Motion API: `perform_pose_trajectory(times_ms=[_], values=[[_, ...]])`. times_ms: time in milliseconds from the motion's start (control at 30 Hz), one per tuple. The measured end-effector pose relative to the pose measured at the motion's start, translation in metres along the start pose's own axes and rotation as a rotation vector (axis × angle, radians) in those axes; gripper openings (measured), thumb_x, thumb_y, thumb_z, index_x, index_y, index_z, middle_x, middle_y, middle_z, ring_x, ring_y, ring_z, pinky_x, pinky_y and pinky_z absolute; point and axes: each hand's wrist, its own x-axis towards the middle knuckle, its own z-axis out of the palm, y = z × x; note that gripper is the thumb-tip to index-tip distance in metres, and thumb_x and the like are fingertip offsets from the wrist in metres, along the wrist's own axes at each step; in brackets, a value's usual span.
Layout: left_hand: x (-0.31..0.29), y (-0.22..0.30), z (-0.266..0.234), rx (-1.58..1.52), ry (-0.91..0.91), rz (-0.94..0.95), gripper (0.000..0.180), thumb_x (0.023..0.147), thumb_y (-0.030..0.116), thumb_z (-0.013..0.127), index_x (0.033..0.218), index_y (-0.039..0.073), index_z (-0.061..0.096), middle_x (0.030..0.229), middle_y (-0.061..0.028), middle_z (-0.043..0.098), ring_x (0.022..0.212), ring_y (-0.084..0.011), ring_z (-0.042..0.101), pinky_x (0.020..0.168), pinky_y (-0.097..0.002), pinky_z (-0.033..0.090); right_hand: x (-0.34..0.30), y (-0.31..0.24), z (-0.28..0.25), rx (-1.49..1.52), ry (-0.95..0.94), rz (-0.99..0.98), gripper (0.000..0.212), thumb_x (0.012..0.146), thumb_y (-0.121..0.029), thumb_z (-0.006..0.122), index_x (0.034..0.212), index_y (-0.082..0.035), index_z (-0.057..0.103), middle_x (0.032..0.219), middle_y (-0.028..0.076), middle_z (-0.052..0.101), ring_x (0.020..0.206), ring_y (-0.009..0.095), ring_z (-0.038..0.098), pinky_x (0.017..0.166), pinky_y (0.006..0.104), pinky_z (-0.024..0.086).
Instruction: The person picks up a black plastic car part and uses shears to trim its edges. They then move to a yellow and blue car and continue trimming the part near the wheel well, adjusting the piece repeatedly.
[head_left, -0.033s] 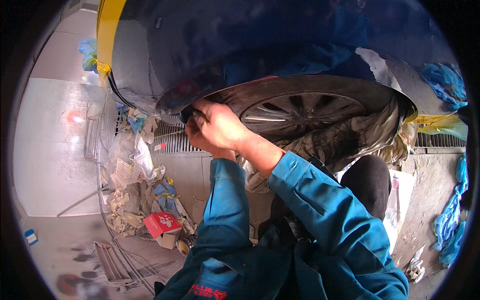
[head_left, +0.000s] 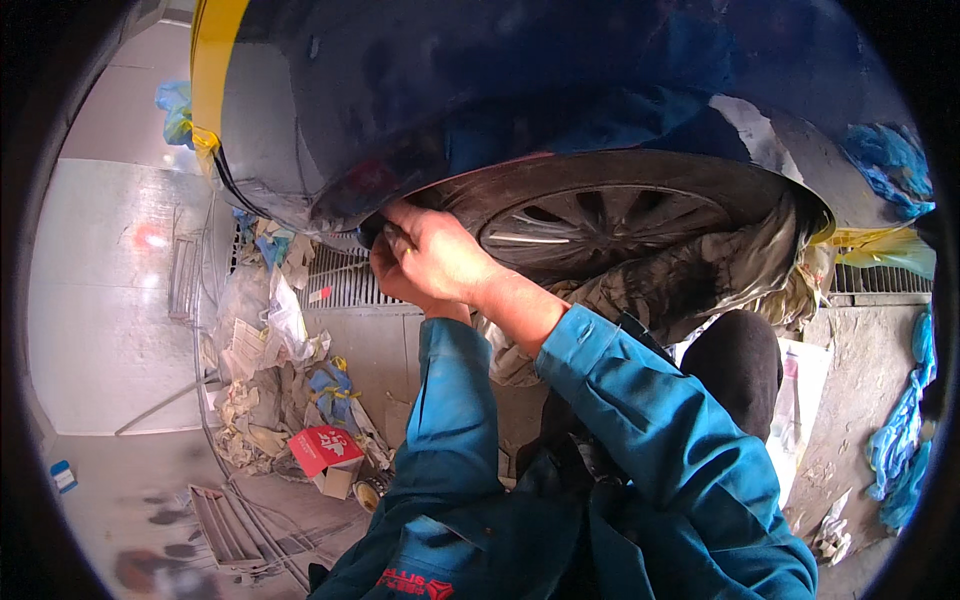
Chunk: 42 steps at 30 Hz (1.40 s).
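Both hands meet at the front lower edge of the wheel arch on a dark blue car body [head_left: 560, 70]. My right hand [head_left: 440, 250] lies over the left, its fingers curled and its fingertips hidden under the arch edge. My left hand [head_left: 392, 275] is bent just beneath it, mostly covered, with its fingers closed by a small dark piece at the arch edge. What they grip, if anything, I cannot make out. Right of the hands is the wheel [head_left: 610, 225], with a dark spoked rim and black tyre. A dark, stained cloth [head_left: 690, 275] drapes against its lower side.
A floor grating [head_left: 345, 280] runs under the car. Crumpled paper and plastic [head_left: 255, 400] pile up at left, with a red and white box [head_left: 325, 450] beside them. Blue plastic sheeting [head_left: 900, 430] lies at far right. Yellow masking film [head_left: 215, 60] edges the car.
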Motion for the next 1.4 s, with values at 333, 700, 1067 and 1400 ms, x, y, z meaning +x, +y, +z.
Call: perform_pose_trajectory(times_ms=[333, 700, 1067, 1400], values=[[-0.003, 0.0, -0.002, 0.066, 0.01, 0.029, 0.028, 0.111, 0.015, 0.061, 0.134, 0.001, 0.066, 0.126, -0.021, 0.074, 0.107, -0.0296, 0.074, 0.097, -0.0435, 0.06, -0.004, 0.009, -0.004, 0.153, -0.104, 0.03, 0.06, 0.1, -0.004, 0.052, 0.16, -0.01, 0.051, 0.141, 0.028, 0.067, 0.134, 0.045, 0.064, 0.114, 0.0454, 0.051], [-0.003, 0.003, -0.003, 0.209, 0.059, 0.004, 0.029, 0.111, 0.016, 0.06, 0.136, 0.002, 0.066, 0.126, -0.022, 0.074, 0.108, -0.0307, 0.073, 0.098, -0.0447, 0.06, -0.034, 0.013, -0.012, 0.201, -0.054, -0.093, 0.059, 0.099, -0.009, 0.059, 0.156, 0.001, 0.047, 0.133, 0.028, 0.069, 0.123, 0.043, 0.068, 0.105, 0.0469, 0.054], [0.013, -0.011, -0.005, 0.097, -0.019, 0.085, 0.025, 0.112, 0.009, 0.063, 0.129, -0.01, 0.062, 0.118, -0.0249, 0.074, 0.102, -0.028, 0.076, 0.096, -0.038, 0.065, -0.164, 0.052, -0.072, -0.037, -0.118, 0.054, 0.054, 0.091, -0.015, 0.068, 0.142, 0.004, 0.062, 0.135, 0.027, 0.07, 0.122, 0.045, 0.069, 0.106, 0.0497, 0.056], [-0.003, -0.003, 0.004, 0.108, 0.008, 0.109, 0.021, 0.114, 0.011, 0.058, 0.122, -0.007, 0.066, 0.122, -0.022, 0.074, 0.107, -0.0267, 0.072, 0.1, -0.0398, 0.06, -0.19, 0.066, -0.078, -0.06, -0.193, 0.109, 0.049, 0.089, -0.016, 0.07, 0.134, 0.003, 0.067, 0.116, 0.024, 0.077, 0.112, 0.042, 0.073, 0.1, 0.0475, 0.059]])
